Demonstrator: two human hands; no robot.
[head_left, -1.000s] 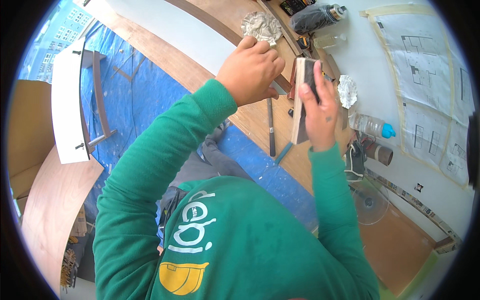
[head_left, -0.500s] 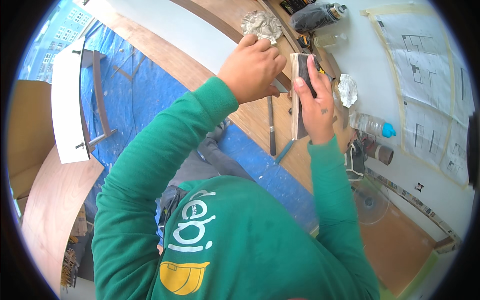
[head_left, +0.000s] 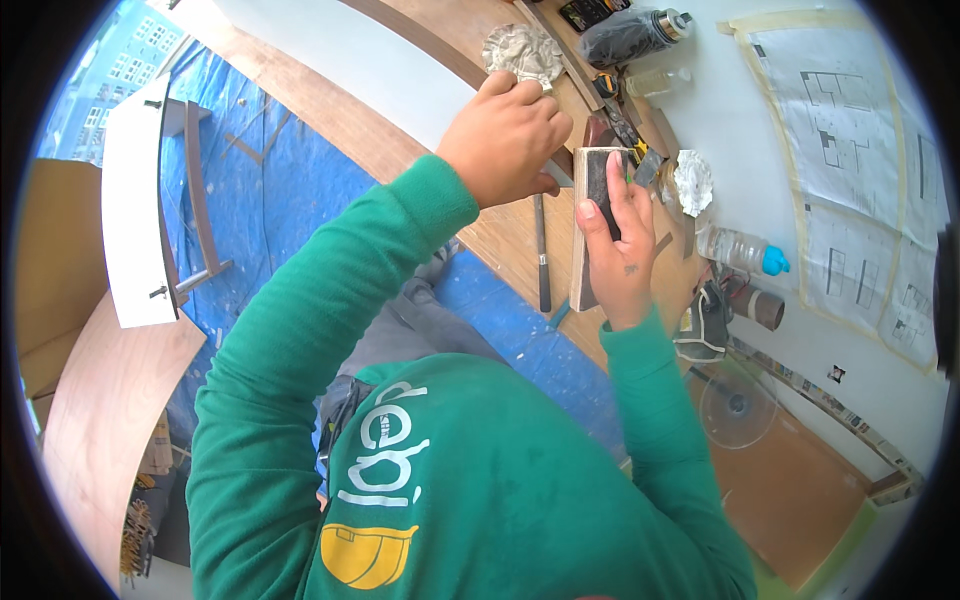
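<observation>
My right hand point(head_left: 622, 240) grips a sanding block point(head_left: 597, 178), a long block with pale wooden edges and a dark face. Its fingers and thumb lie along that face, and the block stands tilted on end above the wooden worktop. My left hand point(head_left: 508, 138) is curled over the near end of a long white board with brown edging point(head_left: 335, 55). Its knuckles face up, and what lies under the palm is hidden. Between my hands and my body, a dark-handled tool point(head_left: 543, 265) lies on the worktop, with a blue tool point(head_left: 561, 314) beside it, partly covered by the block.
A crumpled cloth point(head_left: 523, 52), a tape measure point(head_left: 606, 84) and a clear bottle with blue cap point(head_left: 745, 250) lie along the far right side. Drawings point(head_left: 840, 150) hang on the wall. Blue sheeting point(head_left: 290, 200) covers the floor; another white panel point(head_left: 135, 200) stands left.
My right hand has drawn the sanding block toward my body and slightly left, uncovering a reddish-brown item and tools behind it. My left hand has stayed in place.
</observation>
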